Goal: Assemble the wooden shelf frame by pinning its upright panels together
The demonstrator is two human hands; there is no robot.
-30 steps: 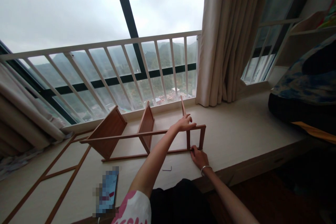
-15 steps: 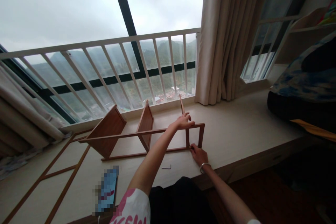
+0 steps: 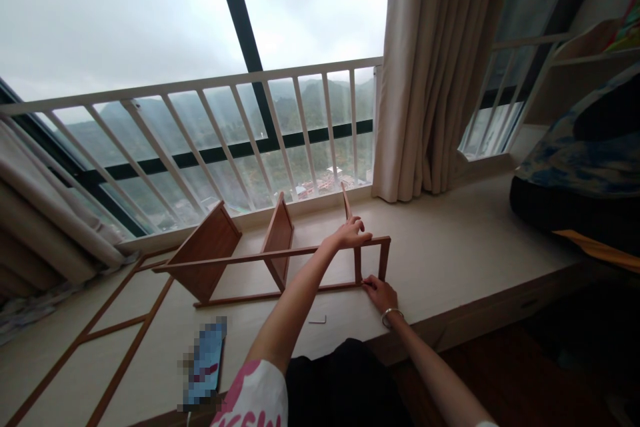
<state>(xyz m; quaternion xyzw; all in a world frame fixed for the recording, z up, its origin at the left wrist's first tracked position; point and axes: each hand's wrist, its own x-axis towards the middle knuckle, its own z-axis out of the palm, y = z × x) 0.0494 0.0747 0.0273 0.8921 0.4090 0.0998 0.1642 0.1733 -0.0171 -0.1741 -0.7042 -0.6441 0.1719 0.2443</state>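
Left hand (image 3: 353,233) spreads over the frame (image 3: 240,257), right hand (image 3: 382,293) pinched at its lower rail (image 3: 337,287).

The shelf unit (image 3: 245,257) lies on its side on the ledge (image 3: 460,240). Behind the unit stands the railing (image 3: 300,68), with the window (image 3: 150,13) beyond. To the unit's left lies a second frame (image 3: 115,328); the left curtain (image 3: 45,213) hangs behind and left of the unit, the right curtain (image 3: 415,80) behind and right. Before the unit's left part lies the phone (image 3: 206,363); before its right half, the hex key (image 3: 317,323). Near its right end, the left hand (image 3: 353,233) is on the upper rail, the right hand (image 3: 381,295) at the lower.
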